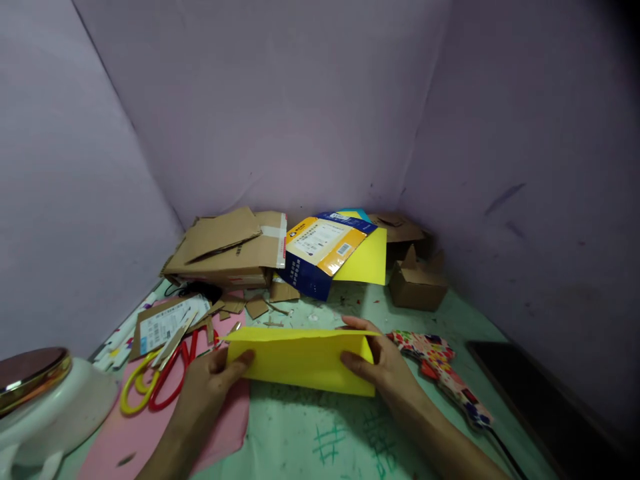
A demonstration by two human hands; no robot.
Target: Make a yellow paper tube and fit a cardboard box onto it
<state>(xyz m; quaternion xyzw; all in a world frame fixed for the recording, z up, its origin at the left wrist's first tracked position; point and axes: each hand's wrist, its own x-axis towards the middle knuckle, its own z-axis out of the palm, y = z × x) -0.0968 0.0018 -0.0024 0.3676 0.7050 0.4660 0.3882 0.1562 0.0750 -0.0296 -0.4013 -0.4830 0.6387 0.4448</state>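
Observation:
A folded yellow paper sheet (300, 360) lies on the green cutting mat (320, 433) in front of me. My left hand (213, 380) grips its left end, thumb pressed on top. The sheet's right end sits between the thumb and fingers of my right hand (383, 363), near the fold's upper corner. Both hands are closed on the paper.
Yellow scissors (134, 387) and red scissors (173, 380) lie on pink paper (125, 440) at left. A flowered glue gun (445, 373) lies at right. Flattened cardboard (230, 250), a blue-yellow carton (320, 250), another yellow sheet (367, 260) and a small box (417, 283) sit behind. A white device (45, 407) stands far left.

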